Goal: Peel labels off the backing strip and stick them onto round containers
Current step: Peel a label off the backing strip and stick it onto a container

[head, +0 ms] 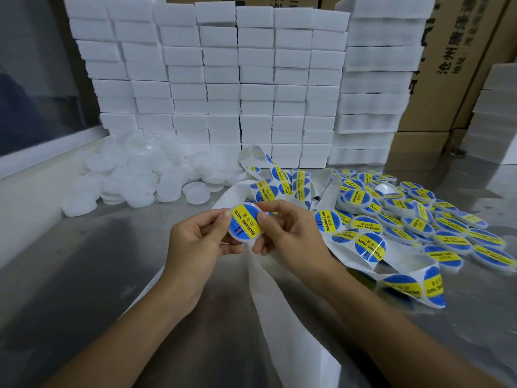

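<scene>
A packing workshop: stacked white boxes (223, 79), cardboard cartons (458, 65), a steel worktable (98, 275).

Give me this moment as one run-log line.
step: pressing label on | left hand: holds round container | right hand: holds same container | label: on lid | labelled pile: right | unlabelled containers: left

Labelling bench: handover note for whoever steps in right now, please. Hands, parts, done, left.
Left hand and right hand both pinch one round container by its rim above the steel table; its blue-yellow label is on.
Labelled containers are piled to the right.
Unlabelled white containers are heaped at far left.
The label strip still carrying labels loops at right; bare backing trails toward the person.
Done: the right pile, plus the one in hand.
Left: set it down, then label the white heap.
</scene>
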The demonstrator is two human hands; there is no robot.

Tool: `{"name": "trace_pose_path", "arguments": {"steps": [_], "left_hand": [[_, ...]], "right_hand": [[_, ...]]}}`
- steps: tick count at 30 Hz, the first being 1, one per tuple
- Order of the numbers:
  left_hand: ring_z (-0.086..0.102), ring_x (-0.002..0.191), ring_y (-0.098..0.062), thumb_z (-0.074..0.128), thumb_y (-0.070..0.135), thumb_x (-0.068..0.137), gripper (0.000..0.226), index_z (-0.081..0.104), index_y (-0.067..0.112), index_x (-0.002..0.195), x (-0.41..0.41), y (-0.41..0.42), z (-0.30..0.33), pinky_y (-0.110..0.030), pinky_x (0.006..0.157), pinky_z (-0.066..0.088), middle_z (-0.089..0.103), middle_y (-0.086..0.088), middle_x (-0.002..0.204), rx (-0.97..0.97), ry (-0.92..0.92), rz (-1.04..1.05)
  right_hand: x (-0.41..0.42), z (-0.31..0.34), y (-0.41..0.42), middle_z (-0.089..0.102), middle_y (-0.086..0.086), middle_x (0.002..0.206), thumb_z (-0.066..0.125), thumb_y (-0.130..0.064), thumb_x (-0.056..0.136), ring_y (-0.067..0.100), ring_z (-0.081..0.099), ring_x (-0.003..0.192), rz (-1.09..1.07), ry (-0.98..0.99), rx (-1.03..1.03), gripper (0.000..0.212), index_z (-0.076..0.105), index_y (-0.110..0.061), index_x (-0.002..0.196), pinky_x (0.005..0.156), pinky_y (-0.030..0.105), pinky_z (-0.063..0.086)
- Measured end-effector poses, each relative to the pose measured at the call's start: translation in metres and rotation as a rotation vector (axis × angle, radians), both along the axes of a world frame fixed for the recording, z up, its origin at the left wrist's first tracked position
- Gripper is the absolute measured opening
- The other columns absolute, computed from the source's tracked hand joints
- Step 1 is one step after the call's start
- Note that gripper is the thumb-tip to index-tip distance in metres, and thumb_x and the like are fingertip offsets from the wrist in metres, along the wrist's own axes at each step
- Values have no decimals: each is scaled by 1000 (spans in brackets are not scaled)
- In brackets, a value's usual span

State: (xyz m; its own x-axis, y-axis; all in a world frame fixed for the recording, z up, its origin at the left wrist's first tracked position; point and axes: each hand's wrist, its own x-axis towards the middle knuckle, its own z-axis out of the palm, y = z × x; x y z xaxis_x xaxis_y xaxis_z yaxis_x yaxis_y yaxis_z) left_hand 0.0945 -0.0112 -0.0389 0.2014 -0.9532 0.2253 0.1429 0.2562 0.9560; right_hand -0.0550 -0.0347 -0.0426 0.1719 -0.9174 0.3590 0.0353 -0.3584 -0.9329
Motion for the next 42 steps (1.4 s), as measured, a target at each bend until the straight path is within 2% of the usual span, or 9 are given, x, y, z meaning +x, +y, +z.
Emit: {"name": "trace_pose_path", "arguments": {"steps": [3, 6, 12, 16, 20, 25, 36, 39, 42], "left_hand": [[71, 64, -18, 61, 10, 92, 12, 72, 11, 88, -2, 2, 1, -25, 55, 58, 75, -8, 74, 4, 18, -25], [72, 64, -20, 60, 8, 92, 12, 71, 9, 87, -3, 2, 2, -25, 58, 58, 75, -9, 74, 9, 62, -15], [72, 66, -17, 62, 10, 92, 13, 73, 13, 87, -3, 2, 0, -27, 63, 60, 76, -9, 77, -1, 27, -46], [54, 52, -6, 78, 37, 75, 7, 72, 34, 77, -3, 0, -6, -14, 55, 45, 66, 7, 64, -104, -316, 121], [44, 45, -5, 74, 61, 62, 37, 61, 33, 82, -4, 2, -12, -22, 54, 40, 57, 0, 57, -40, -612, 88], [51, 49, -3, 74, 30, 76, 20, 58, 31, 86, -5, 6, -12, -21, 58, 39, 57, 12, 49, 33, -778, 17], [58, 46, -10, 52, -10, 78, 42, 75, 24, 86, 0, -1, -11, -19, 52, 50, 68, 1, 67, 233, -377, -20], [67, 62, -14, 50, -19, 78, 51, 75, 22, 95, 1, -2, -9, -25, 56, 54, 76, 5, 82, 250, -206, -87], [71, 93, -29, 53, -22, 78, 55, 75, 23, 101, 1, -2, -7, -45, 82, 59, 74, 4, 104, 236, -117, -103]], "right_hand": [[-1, -3, -2, 67, -6, 61, 58, -12, 98, 10, 61, 48, -115, 45, -51, 15, 65, -13, 111, 52, 21, 48], [0, -7, 1, 63, -20, 100, 77, -26, 84, 2, 63, 72, -242, 210, -206, 43, 63, -26, 125, 64, 15, 48], [-5, -2, 2, 66, -8, 112, 84, -41, 73, -4, 56, 100, -344, 494, -516, 60, 66, -19, 126, 80, 7, 42], [-19, 4, -3, 68, -9, 111, 78, -38, 76, 6, 61, 100, -484, 504, -494, 46, 70, -18, 117, 87, 25, 50], [-54, 11, -18, 55, -3, 115, 75, -38, 82, 11, 58, 93, -711, 554, -391, 31, 70, -17, 104, 73, 28, 45], [-98, 10, -32, 60, 7, 106, 64, -38, 91, 24, 55, 82, -1037, 729, -263, 23, 65, -15, 96, 70, 34, 42], [-109, 0, -38, 68, 14, 92, 56, -23, 93, 32, 63, 80, -1018, 998, -24, 24, 71, -7, 102, 74, 42, 54], [-99, 10, -32, 70, 10, 105, 63, -23, 90, 32, 63, 95, -1005, 836, -198, 22, 73, -12, 105, 82, 45, 52], [-78, 18, -20, 71, -2, 83, 64, -17, 89, 14, 66, 78, -798, 610, -352, 10, 73, -14, 92, 73, 37, 54]]}}
